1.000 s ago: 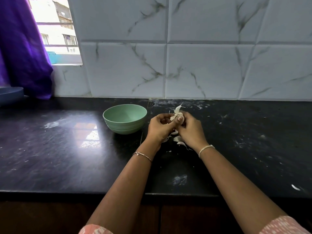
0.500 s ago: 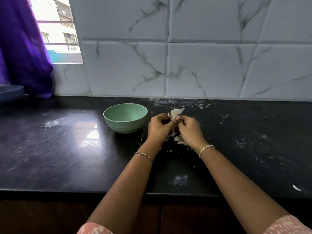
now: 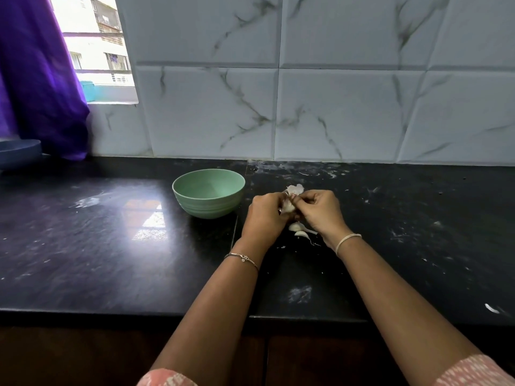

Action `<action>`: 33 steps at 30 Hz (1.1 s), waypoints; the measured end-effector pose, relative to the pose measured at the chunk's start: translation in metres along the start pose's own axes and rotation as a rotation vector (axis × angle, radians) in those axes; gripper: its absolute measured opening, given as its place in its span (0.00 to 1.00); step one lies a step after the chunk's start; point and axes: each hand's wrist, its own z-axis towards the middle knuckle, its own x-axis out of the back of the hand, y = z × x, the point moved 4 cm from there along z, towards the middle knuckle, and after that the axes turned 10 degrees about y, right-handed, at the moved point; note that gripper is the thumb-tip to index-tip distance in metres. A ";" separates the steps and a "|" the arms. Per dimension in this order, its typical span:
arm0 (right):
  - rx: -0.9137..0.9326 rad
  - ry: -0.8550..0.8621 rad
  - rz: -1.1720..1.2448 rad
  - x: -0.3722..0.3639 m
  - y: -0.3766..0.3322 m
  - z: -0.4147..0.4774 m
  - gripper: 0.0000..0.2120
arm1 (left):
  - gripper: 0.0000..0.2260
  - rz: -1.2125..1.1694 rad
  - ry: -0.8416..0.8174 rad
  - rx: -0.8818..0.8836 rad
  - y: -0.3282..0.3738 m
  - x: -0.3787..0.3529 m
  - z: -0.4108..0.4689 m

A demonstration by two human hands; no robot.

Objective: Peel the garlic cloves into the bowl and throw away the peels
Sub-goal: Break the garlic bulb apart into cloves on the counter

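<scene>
A pale green bowl [image 3: 208, 192] stands on the black counter, just left of my hands. My left hand [image 3: 264, 215] grips a white garlic piece [image 3: 288, 205] between its fingers. My right hand [image 3: 320, 211] pinches a papery peel [image 3: 295, 189] that sticks up from the garlic. Two loose garlic cloves [image 3: 299, 229] lie on the counter below and between my hands. I cannot see anything inside the bowl.
The black counter [image 3: 111, 246] carries white smears and crumbs. A blue dish [image 3: 19, 153] sits at the far left under a purple curtain [image 3: 41, 79]. A marble-tiled wall [image 3: 334, 93] closes the back. The counter's front edge runs below my forearms.
The tall peel that stood above my hands has been pulled lower and lies flatter. Both hands stay together over the same spot, fingers working the garlic.
</scene>
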 end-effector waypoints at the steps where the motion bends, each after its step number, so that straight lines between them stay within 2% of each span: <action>1: -0.015 -0.018 0.015 0.000 0.002 0.001 0.06 | 0.11 0.012 0.006 -0.006 0.001 0.000 0.000; 4: -0.083 -0.083 0.099 -0.001 0.000 -0.001 0.08 | 0.12 0.071 0.037 -0.051 0.004 0.002 -0.002; 7: -0.018 -0.064 0.056 -0.001 -0.002 -0.001 0.10 | 0.13 0.142 0.035 -0.100 0.006 0.002 -0.002; 12: 0.052 -0.007 -0.051 -0.001 0.000 0.002 0.08 | 0.13 0.193 0.038 -0.144 0.008 -0.002 -0.002; 17: 0.026 -0.003 0.071 0.000 -0.006 -0.005 0.15 | 0.13 0.072 0.087 -0.059 0.001 -0.004 0.003; 21: -0.086 -0.027 0.235 -0.002 -0.006 -0.006 0.11 | 0.16 -0.062 0.068 0.063 -0.001 -0.006 0.007; 25: -0.164 -0.046 0.363 -0.006 -0.009 -0.009 0.10 | 0.12 -0.174 -0.022 0.164 -0.002 -0.010 0.007; 28: -0.238 -0.033 0.454 -0.009 -0.009 -0.011 0.08 | 0.13 -0.244 -0.008 0.215 -0.002 -0.011 0.006; 30: -0.284 -0.004 0.470 -0.009 -0.006 -0.010 0.07 | 0.13 -0.254 0.026 0.221 0.000 -0.011 0.005; 33: -0.285 0.005 0.424 -0.010 -0.004 -0.011 0.07 | 0.13 -0.127 0.063 0.149 0.007 -0.009 0.000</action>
